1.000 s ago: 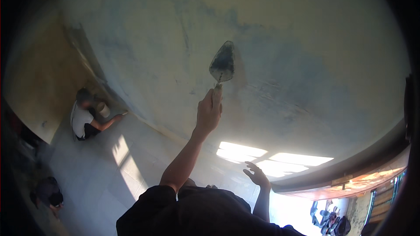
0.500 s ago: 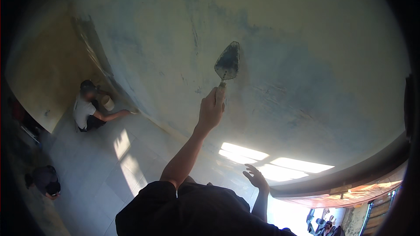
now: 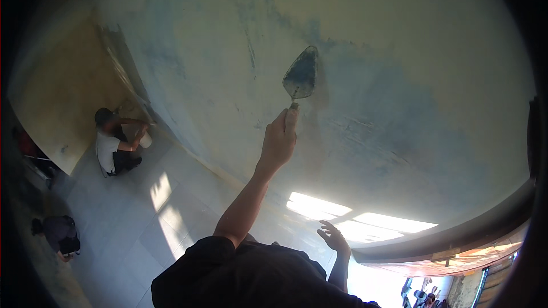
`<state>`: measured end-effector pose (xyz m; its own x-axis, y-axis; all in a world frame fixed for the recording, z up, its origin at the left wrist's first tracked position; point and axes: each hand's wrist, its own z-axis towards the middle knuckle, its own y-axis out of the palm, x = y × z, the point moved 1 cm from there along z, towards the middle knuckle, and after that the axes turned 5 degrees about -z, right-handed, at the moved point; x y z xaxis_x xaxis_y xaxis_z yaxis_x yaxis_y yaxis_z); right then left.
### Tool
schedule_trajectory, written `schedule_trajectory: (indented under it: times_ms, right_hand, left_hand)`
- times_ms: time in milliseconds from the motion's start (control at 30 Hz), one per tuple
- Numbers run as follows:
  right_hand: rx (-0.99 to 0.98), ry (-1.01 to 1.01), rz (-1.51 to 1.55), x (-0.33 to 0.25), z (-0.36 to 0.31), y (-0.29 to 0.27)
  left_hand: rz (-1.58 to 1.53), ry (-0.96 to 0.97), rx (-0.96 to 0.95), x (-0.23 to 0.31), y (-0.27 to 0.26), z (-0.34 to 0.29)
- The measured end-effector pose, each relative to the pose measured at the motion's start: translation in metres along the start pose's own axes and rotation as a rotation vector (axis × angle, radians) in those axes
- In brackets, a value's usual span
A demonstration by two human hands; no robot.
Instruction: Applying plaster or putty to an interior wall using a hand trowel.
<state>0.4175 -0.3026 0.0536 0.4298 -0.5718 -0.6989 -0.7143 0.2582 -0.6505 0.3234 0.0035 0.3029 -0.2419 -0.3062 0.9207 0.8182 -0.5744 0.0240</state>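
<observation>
- One trowel (image 3: 300, 74) is in front of the wall (image 3: 388, 108), on the far side of the left hand (image 3: 278, 140); I cannot tell if it touches the wall.
- The left hand's fingers are wrapped around the handle (image 3: 291, 117).
- The right hand (image 3: 334, 237) is near the sun spots (image 3: 394, 222), fingers open and bent.
- Left, a person (image 3: 107, 149) squats by a pail (image 3: 146, 140).
</observation>
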Motion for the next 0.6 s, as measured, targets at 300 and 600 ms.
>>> schedule_trajectory:
  times_ms: [300, 600]
  right_hand:
    - [-0.017, -0.056, 0.002, -0.011, 0.014, -0.016]
    - [-0.089, -0.14, 0.004, -0.004, 0.029, -0.011]
  left_hand:
    - [0.122, -0.122, 0.001, 0.013, 0.003, -0.003]
    - [0.1, -0.06, 0.016, 0.004, 0.032, -0.001]
